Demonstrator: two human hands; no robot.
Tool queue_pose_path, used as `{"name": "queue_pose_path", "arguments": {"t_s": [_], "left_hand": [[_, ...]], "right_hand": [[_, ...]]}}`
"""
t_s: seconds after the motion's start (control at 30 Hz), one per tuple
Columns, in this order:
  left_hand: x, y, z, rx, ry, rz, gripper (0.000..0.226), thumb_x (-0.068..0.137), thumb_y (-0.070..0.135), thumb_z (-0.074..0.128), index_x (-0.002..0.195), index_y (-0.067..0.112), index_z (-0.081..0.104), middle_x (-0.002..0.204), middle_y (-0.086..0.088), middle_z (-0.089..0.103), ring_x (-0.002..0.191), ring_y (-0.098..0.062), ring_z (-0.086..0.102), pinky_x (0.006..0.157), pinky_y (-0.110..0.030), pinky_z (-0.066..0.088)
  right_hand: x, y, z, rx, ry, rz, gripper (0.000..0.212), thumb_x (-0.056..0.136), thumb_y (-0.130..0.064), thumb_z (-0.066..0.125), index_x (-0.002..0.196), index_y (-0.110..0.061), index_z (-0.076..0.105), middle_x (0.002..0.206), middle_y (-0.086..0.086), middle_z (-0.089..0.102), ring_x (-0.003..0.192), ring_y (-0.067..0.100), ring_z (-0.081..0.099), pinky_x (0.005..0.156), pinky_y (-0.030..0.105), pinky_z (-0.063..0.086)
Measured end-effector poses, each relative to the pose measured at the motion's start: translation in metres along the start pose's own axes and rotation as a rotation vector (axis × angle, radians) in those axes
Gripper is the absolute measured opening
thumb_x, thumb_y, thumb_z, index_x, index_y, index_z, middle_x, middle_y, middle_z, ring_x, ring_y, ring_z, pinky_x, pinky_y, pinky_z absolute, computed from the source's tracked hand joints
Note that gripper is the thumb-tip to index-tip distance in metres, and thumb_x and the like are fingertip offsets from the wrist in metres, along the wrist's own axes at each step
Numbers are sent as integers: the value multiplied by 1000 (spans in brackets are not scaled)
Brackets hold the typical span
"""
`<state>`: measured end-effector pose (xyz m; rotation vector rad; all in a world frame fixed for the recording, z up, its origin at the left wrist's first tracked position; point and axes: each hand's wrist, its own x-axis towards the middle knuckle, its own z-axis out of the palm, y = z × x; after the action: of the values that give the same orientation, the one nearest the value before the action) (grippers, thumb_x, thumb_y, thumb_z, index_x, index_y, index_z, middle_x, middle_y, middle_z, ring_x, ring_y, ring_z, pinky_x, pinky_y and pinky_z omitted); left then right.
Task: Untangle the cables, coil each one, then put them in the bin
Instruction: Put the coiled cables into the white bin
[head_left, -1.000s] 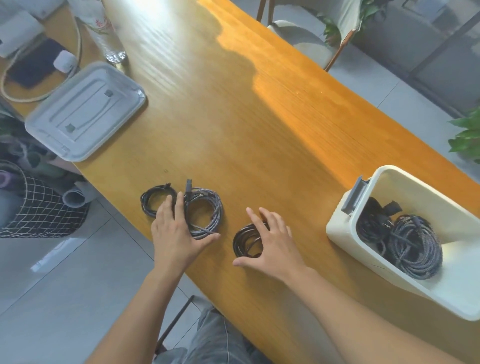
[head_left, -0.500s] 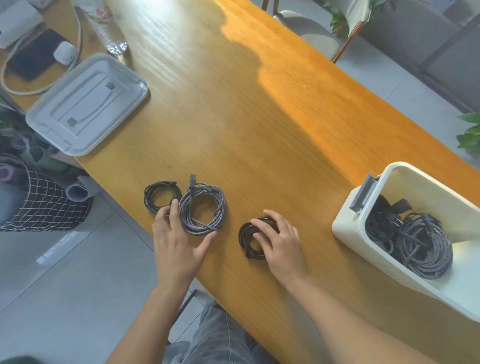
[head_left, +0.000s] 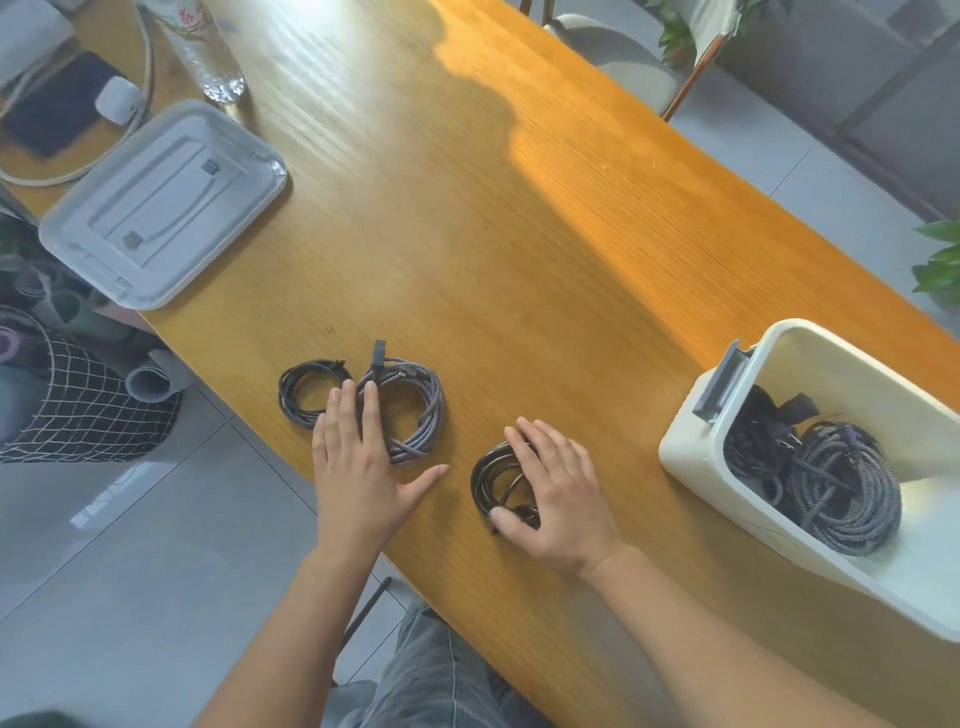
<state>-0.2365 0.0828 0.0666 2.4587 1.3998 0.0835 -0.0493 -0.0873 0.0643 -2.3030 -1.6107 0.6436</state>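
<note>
A wooden table (head_left: 519, 249) above grey floor tiles (head_left: 130, 545) is seen. Flat left hand (head_left: 358, 462) rests on the grey cable (head_left: 415, 410); right hand (head_left: 556, 493) pinches the black cable (head_left: 488, 478).

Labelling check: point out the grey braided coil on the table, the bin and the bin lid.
grey braided coil (head_left: 427, 410), head view, right arc of loop.
bin (head_left: 691, 457), head view, near-left outer wall.
bin lid (head_left: 171, 208), head view, flat centre.

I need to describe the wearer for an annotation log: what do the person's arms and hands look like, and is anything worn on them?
Both forearms are bare to the frame's edge: no sleeves, watch, rings or gloves show. The left hand and right hand are bare, with short nails.
</note>
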Motion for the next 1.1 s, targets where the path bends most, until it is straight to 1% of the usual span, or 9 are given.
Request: {"name": "queue_pose_path", "arguments": {"t_s": [0.1, 0.2, 0.33, 0.43, 0.5, 0.63, 0.83, 0.93, 1.1], "left_hand": [[8, -2, 1, -3, -19, -13, 134, 67, 97, 43, 165, 10, 14, 172, -18, 13, 160, -33, 5, 128, -51, 8], [15, -3, -1, -21, -25, -19, 136, 66, 93, 61, 165, 12, 15, 170, -20, 20, 160, -35, 7, 129, -51, 4], [17, 0, 1, 23, -32, 113, 130, 64, 70, 85, 162, 10, 25, 152, -17, 44, 153, -38, 26, 128, -55, 13], [15, 9, 9, -9, -52, 200, 130, 65, 68, 86, 162, 9, 24, 147, -15, 45, 149, -38, 32, 127, -54, 19], [12, 15, 14, -62, -77, 222, 131, 67, 66, 86, 164, 9, 19, 153, -15, 41, 151, -37, 29, 127, -52, 19], [14, 25, 19, -218, -111, 185, 125, 70, 53, 89, 164, 8, 19, 152, -18, 40, 147, -39, 31, 121, -55, 30], [14, 34, 15, -322, -154, 155, 122, 75, 39, 90, 166, 11, 12, 153, -20, 33, 143, -37, 34, 115, -52, 39], [15, 42, 7, -362, -142, 180, 122, 77, 37, 90, 166, 12, 10, 154, -15, 30, 142, -33, 38, 108, -48, 46], [22, 69, -17, -396, -94, 254, 123, 77, 34, 90, 166, 11, 8, 153, -15, 31, 139, -32, 38, 102, -40, 43]], "right_hand": [[2, 3, -4, -138, -107, -31, 120, 78, -99, 34, 167, -22, 12, 175, 3, 7, 161, 22, 6, 130, 46, 7], [5, 7, -4, -220, -145, -66, 129, 70, -98, 46, 167, -25, 4, 175, 5, 5, 161, 26, 6, 130, 49, 11], [3, 12, 6, -201, -96, -110, 120, 68, -89, 60, 163, -24, 24, 169, 7, 28, 157, 29, 24, 125, 48, 27], [-3, 18, 13, -134, 13, -138, 110, 70, -79, 74, 155, -18, 39, 151, 6, 49, 140, 30, 47, 112, 49, 46], [-8, 20, 16, -74, 67, -108, 102, 71, -72, 77, 151, -18, 44, 140, 5, 54, 129, 29, 51, 104, 46, 50], [-12, 22, 11, 70, 80, -4, 90, 72, -59, 81, 146, -19, 50, 133, 2, 55, 125, 24, 48, 104, 39, 51], [-18, 24, -9, 127, 117, 15, 91, 70, -51, 87, 147, -23, 48, 135, -2, 52, 126, 20, 47, 106, 37, 50], [-20, 21, -26, 138, 167, 0, 91, 70, -51, 87, 147, -22, 50, 134, -2, 52, 124, 19, 46, 106, 36, 49], [-24, 14, -63, 155, 308, -20, 86, 75, -58, 83, 146, -20, 53, 132, 0, 55, 123, 21, 49, 107, 32, 44]]}}
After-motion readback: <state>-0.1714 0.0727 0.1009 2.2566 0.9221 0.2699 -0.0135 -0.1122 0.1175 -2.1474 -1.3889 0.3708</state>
